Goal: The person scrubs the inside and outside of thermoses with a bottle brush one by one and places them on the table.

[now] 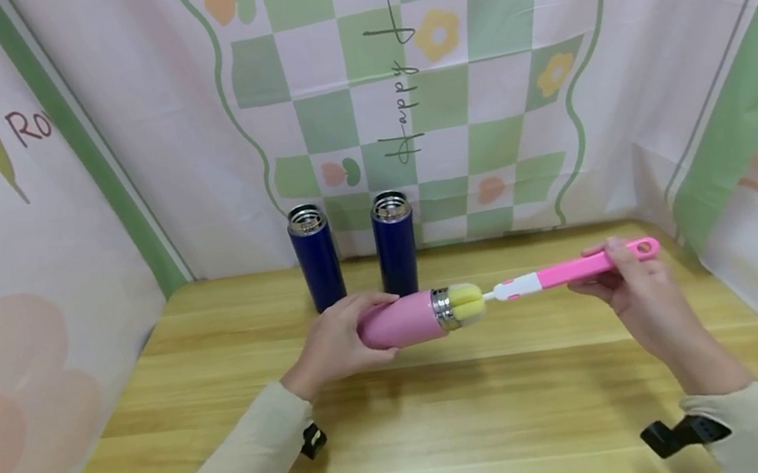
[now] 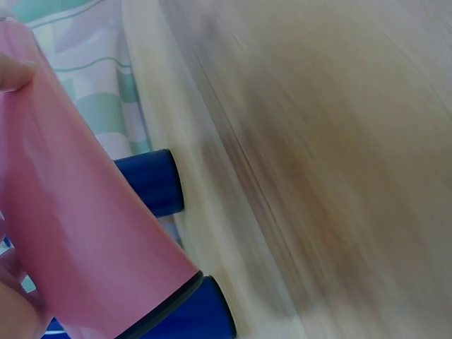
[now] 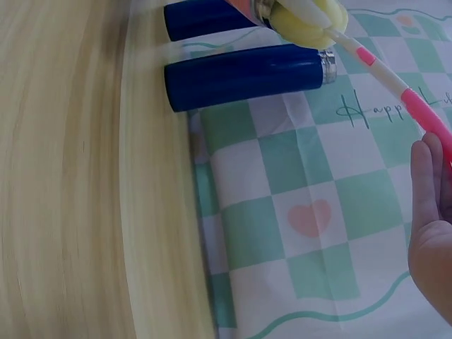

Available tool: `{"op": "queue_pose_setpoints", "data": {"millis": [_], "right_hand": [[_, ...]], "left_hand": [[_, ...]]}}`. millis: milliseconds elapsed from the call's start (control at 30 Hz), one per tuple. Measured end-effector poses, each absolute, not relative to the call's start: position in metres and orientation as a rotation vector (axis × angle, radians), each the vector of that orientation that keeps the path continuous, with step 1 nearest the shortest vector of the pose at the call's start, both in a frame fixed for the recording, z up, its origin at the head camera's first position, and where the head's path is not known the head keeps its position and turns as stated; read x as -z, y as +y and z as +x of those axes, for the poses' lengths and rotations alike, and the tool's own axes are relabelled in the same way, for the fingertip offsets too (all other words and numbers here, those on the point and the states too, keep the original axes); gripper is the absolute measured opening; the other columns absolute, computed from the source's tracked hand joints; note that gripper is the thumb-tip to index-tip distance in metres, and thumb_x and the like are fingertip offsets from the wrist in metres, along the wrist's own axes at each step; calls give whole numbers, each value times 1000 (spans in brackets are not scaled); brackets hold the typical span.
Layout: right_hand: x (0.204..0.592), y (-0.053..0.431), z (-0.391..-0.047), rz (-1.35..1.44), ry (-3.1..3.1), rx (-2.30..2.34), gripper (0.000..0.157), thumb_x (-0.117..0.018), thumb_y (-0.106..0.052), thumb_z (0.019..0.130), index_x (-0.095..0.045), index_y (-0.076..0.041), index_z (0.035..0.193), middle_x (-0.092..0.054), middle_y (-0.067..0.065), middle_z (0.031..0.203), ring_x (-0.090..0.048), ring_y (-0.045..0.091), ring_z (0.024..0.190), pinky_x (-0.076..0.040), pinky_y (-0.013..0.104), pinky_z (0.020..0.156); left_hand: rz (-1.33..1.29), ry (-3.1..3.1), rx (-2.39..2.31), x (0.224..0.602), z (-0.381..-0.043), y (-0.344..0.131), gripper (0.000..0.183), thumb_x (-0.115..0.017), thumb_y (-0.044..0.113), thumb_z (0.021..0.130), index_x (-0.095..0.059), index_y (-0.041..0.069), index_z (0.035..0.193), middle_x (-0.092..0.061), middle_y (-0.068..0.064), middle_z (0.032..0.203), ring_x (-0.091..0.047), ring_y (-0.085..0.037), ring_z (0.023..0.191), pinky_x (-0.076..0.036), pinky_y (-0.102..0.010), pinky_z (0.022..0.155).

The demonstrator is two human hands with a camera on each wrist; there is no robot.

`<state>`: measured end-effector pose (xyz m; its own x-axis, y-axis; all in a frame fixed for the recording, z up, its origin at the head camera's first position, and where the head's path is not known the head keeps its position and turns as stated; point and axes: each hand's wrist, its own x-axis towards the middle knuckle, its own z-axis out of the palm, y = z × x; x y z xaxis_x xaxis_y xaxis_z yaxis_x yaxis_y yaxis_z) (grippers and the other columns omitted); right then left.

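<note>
My left hand (image 1: 342,338) grips a pink bottle (image 1: 405,323), tilted onto its side above the table with its steel mouth to the right. In the left wrist view the pink bottle (image 2: 92,205) shows its dark base. With my right hand (image 1: 636,293) I hold a bottle brush by its pink handle (image 1: 575,268). The yellow sponge head (image 1: 467,300) sits at the bottle's mouth, partly inside it, most of the sponge showing outside. The right wrist view shows the sponge (image 3: 300,25) squeezed at the steel rim.
Two dark blue bottles, a left one (image 1: 319,264) and a right one (image 1: 397,246), stand without lids at the back of the wooden table (image 1: 417,450). Behind them hangs a green-and-white checked cloth (image 1: 447,106). Patterned cloth also hangs at both sides.
</note>
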<state>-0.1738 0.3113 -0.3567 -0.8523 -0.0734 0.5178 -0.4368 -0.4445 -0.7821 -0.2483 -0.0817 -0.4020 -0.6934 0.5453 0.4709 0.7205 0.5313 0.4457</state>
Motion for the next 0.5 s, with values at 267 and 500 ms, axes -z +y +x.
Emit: {"op": "queue_pose_setpoints", "data": {"millis": [267,500], "right_hand": [[360,300,-177,662,-1658,-2320,35,-37,-12,109,-62,12,113,-66,15,105,-69,22,98,-54,33,88],[370,283,-181,634,-1812,-2259,32,-38,-15,110,-63,5,115,-69,12,107,-69,19,100,-54,32,88]], "left_hand": [[-1081,-2496,946,403,-249,-80,65,-88,36,73,-63,26,132,-63,8,128,-59,-10,108,-51,-37,90],[-1112,-2490,945,403,-246,-74,65,-88,38,74,-63,27,133,-64,9,126,-60,-7,106,-51,-35,89]]}}
